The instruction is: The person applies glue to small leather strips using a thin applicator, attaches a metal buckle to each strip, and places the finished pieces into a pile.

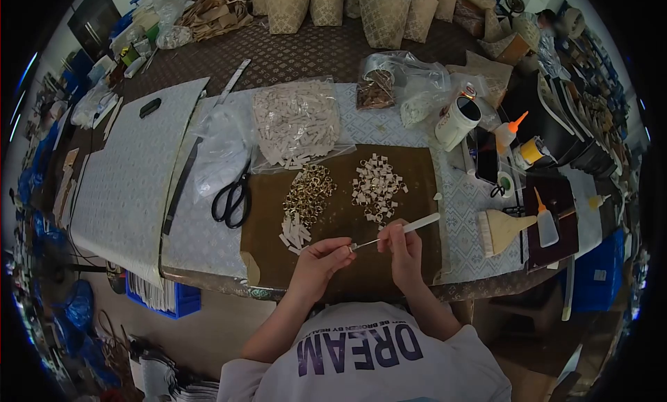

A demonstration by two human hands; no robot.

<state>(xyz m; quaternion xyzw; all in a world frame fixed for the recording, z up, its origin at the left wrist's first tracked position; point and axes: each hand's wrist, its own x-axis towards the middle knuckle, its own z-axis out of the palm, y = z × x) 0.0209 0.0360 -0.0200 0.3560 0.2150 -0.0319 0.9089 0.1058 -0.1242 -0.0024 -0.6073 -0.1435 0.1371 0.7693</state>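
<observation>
Over the front of a brown mat (417,193), my left hand (326,258) pinches a small metal ring piece (353,248). My right hand (401,248) holds a thin tool with a white handle (422,223), its fine tip reaching the small piece. Behind my left hand lie several loose white strips (294,234) and a heap of gold-coloured rings (308,195). Beyond my right hand is a pile of white pieces with gold rings (377,186). A clear bag of white strips (295,117) rests at the mat's back edge.
Black scissors (231,202) lie left of the mat. On the right are a brush (504,232), a glue bottle (547,225), a white canister (458,122) and a phone (487,164). Patterned bags (384,18) stand at the back; a person (547,37) is at the far right.
</observation>
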